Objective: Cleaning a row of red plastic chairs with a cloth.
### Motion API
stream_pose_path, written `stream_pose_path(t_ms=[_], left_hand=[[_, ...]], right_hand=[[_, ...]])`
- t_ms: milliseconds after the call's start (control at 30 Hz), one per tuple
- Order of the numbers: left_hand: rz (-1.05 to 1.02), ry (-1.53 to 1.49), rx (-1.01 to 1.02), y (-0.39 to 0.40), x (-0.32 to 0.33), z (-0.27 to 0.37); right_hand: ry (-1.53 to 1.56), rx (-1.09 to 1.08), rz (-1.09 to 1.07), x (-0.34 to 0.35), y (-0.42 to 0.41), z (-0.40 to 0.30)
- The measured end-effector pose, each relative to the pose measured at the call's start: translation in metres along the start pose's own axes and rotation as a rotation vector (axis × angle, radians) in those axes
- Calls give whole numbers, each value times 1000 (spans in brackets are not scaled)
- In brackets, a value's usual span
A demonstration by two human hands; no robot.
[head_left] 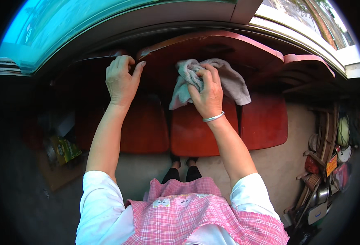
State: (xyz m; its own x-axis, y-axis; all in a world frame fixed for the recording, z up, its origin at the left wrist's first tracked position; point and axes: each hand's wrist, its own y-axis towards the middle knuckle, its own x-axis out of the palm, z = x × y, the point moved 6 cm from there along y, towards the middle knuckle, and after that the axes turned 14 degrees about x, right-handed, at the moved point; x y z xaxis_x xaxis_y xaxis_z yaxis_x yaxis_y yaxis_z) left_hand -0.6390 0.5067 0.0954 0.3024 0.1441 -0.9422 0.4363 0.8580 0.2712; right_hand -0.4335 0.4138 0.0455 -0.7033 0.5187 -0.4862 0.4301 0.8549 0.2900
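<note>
A row of dark red wooden chairs with glossy seats (204,131) and curved backrests (167,52) stands before me under a window. My right hand (209,88), a silver bangle at its wrist, grips a bunched grey-white cloth (232,79) against the lower part of the middle backrest; the cloth's ends spread to both sides. To the left, my left hand (123,78) is at the gap between two backrests, fingers curled and thumb apart. Its fingertips are near the left backrest's top edge; whether they grip that edge I cannot tell.
The window frame (198,13) runs close behind the backrests. On the right, a wooden rack (325,137) stands among pots, lids and containers on the floor. A green-yellow package (66,150) lies at the left beside the chairs. My feet are just under the middle seat's front edge.
</note>
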Motion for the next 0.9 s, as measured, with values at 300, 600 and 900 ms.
stream_pose_path(t_ms=[300,600,900], left_hand=[[321,271,504,27,25,16],[262,221,523,35,24,22],[168,260,665,32,20,22]], right_hand=[[-420,88,-207,107,-16,23],[-621,411,-326,74,14,52],[-645,379,-396,68,28,66]])
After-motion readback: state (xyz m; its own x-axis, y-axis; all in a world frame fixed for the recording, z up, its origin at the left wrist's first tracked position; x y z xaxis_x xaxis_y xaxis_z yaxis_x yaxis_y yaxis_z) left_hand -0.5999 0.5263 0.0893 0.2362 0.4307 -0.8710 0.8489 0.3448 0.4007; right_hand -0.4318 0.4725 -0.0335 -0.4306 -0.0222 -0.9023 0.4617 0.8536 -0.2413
